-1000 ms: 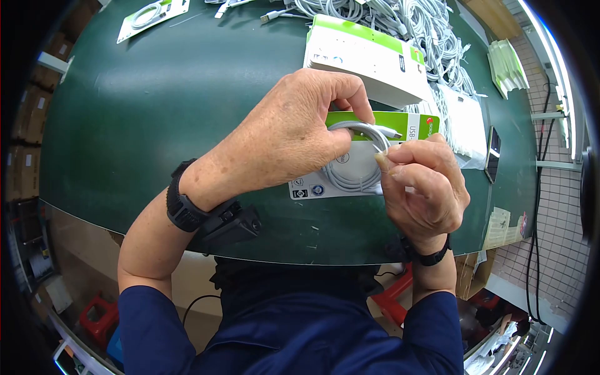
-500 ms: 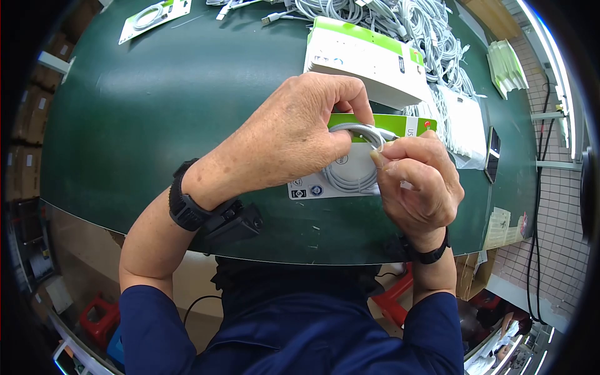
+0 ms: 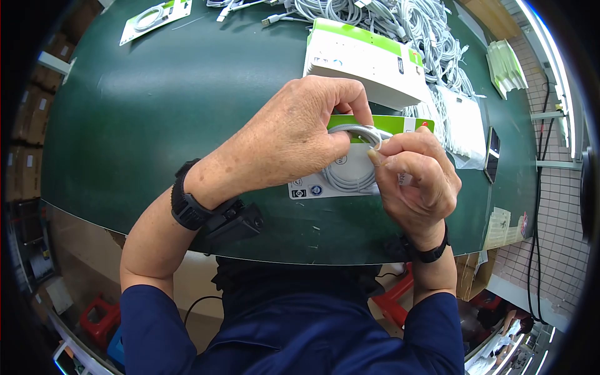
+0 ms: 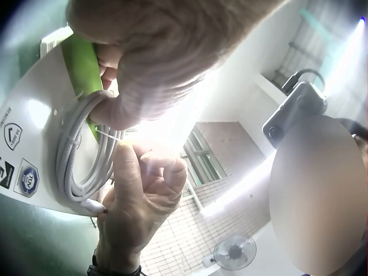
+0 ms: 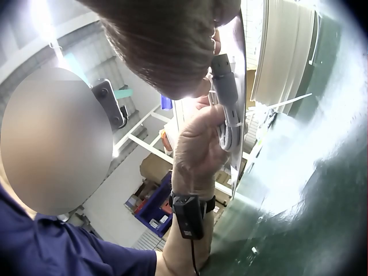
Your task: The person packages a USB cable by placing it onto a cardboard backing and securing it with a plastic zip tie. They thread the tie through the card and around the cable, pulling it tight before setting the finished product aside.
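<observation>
A coiled grey-white USB cable lies against a green-and-white packaging card, tilted up over the table. My left hand grips the coil and the card's upper edge, its thumb through the loop. From the right, my right hand pinches a thin white tie that runs around the coil's strands. Its fingertips are right at the coil. A metal USB plug shows at the card's face in the right wrist view. The right hand hides part of the card's print.
Beyond the hands stands a stack of packaging cards, with a heap of loose cables behind it. A carded cable lies far left on the green table. A phone rests near the right edge.
The right hand has shifted slightly left, its fingertips closer to the left thumb. The left hand and card have dropped a little toward me in the head view, with the same grip.
</observation>
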Tool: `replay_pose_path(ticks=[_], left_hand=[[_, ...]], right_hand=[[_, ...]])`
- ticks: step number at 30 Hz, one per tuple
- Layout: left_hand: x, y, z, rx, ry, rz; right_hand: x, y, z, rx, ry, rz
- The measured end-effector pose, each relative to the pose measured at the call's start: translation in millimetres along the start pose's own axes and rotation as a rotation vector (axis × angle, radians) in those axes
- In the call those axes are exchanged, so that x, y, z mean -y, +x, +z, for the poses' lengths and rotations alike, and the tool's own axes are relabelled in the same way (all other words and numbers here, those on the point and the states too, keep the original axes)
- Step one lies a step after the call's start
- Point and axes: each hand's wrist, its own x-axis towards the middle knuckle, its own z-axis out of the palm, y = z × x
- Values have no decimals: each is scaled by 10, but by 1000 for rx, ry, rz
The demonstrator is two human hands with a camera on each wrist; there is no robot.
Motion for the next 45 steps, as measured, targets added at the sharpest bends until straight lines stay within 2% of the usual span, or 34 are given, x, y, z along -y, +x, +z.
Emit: replay_pose_path(ticks=[13,22,28,36,40,43,45], left_hand=[[10,3,-3,3,12,13],[16,5,9,7,-13,-1],[8,1,27,19,-46,-25],[17,19,64,-1,3,-33],[2,20,46,6,-24,-29],[-33,9,15,47,-92,-36],[-77,2,3,57,-129,-39]], right_hand=[[0,19,14,10,23,27],[-59,14,31,58,-38,-56],[-25,37,8,175,-199,-151],[-34,25,-22,248,-258,-128],[-37,60,-64,217,-117,-83],[-87,85,-231,-49,18,-5],[-250,55,-358,-286,99,125]])
